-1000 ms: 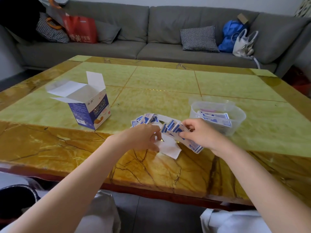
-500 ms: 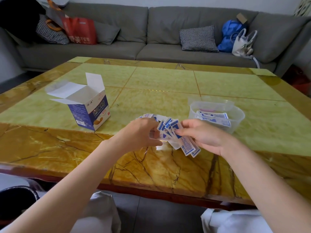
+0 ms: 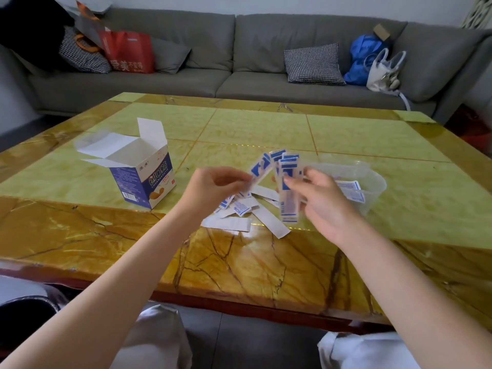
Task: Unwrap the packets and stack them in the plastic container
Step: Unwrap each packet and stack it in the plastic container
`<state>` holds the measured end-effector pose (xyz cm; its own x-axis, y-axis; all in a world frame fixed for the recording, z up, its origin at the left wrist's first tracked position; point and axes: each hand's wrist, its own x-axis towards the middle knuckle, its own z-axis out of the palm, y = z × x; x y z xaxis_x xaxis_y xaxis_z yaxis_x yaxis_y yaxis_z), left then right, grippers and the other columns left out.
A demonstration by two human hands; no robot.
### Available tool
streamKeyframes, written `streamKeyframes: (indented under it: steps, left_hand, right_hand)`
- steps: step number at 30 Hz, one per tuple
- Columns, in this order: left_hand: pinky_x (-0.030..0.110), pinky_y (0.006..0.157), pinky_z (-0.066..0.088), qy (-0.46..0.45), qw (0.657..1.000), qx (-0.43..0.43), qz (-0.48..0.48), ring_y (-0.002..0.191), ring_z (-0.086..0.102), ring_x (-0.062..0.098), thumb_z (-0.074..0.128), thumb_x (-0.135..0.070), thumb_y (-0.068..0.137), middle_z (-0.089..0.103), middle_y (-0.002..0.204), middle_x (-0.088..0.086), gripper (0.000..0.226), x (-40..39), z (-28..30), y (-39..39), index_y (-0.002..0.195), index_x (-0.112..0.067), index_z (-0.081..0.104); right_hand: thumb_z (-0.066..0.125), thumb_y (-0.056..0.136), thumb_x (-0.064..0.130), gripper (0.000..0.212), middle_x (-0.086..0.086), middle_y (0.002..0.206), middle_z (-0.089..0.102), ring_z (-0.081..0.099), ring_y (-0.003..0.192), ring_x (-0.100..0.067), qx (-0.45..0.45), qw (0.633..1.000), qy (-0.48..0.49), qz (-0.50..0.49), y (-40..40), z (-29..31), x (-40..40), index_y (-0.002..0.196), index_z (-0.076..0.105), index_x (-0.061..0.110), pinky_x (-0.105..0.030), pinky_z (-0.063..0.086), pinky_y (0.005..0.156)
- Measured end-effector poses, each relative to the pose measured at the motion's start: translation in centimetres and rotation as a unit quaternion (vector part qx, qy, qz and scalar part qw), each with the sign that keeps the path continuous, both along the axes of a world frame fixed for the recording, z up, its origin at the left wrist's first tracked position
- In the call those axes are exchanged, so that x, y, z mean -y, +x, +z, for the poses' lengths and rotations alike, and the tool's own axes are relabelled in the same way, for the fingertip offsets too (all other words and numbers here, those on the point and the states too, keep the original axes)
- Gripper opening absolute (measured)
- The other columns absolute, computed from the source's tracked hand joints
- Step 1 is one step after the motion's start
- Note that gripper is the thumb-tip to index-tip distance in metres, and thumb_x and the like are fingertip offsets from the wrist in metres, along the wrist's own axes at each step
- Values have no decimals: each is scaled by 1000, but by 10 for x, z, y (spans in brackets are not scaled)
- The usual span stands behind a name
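My right hand (image 3: 319,201) grips a bundle of several blue-and-white packets (image 3: 288,193), held upright above the table. My left hand (image 3: 213,187) pinches the lower end of one packet (image 3: 262,167) that leans away from the bundle to the left. Below both hands, a loose pile of packets and white paper strips (image 3: 245,211) lies on the table. The clear plastic container (image 3: 372,179) stands just right of my right hand, with a few packets (image 3: 351,191) lying inside it.
An open blue-and-white cardboard box (image 3: 143,177) stands on the yellow marble table (image 3: 253,129) to the left. A grey sofa (image 3: 239,62) with cushions and bags runs behind the table. The table's near edge lies just in front of my knees.
Both hands have risen from the table with the packets. The bundle now stands upright, and my left hand has drawn one packet aside. The strips beneath are uncovered.
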<state>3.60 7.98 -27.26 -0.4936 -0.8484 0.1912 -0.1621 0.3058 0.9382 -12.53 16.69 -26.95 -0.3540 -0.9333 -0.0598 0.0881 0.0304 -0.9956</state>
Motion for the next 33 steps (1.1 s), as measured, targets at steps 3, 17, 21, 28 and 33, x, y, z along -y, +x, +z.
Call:
streamKeyframes:
  steps: [3,17,21,28,33]
  left_hand:
    - [8,71,51,-10,994,54,-93,70,64,-6,63,2,80,70,69,-18,24,-9,-1,-8,81,-20,71]
    - [12,59,36,-141,920,352,-104,72,48,7,69,-26,80,57,94,-1,24,-12,-25,-14,101,-16,64]
    - [16,62,40,-132,928,336,-96,74,52,9,67,-26,81,62,86,-2,17,-8,-27,-14,94,-16,66]
    - [21,68,48,-120,939,309,-87,75,58,14,66,-19,82,65,82,-2,14,-10,-27,-19,95,-14,67]
    - [35,83,51,-146,937,304,-86,86,63,18,66,-14,81,69,91,3,14,-13,-27,-23,94,-12,68]
  right_hand:
    - [55,90,4,14,-5,92,67,63,82,-17,-10,1000,-13,16,10,-2,3,92,61,16,-28,48,74]
    - [48,93,24,25,1,115,52,41,115,-16,-669,719,59,181,-2,-27,-4,117,53,16,-35,40,96]
    - [50,92,37,28,7,114,53,44,111,-14,-683,708,96,155,-19,-22,-14,115,53,22,-30,43,90]
    - [54,91,25,17,3,96,52,51,95,-16,-634,751,120,141,-28,-21,-15,100,64,14,-24,36,73]
    - [49,93,14,20,2,95,54,49,90,-13,-619,769,90,131,-25,-17,-17,108,62,15,-23,35,72]
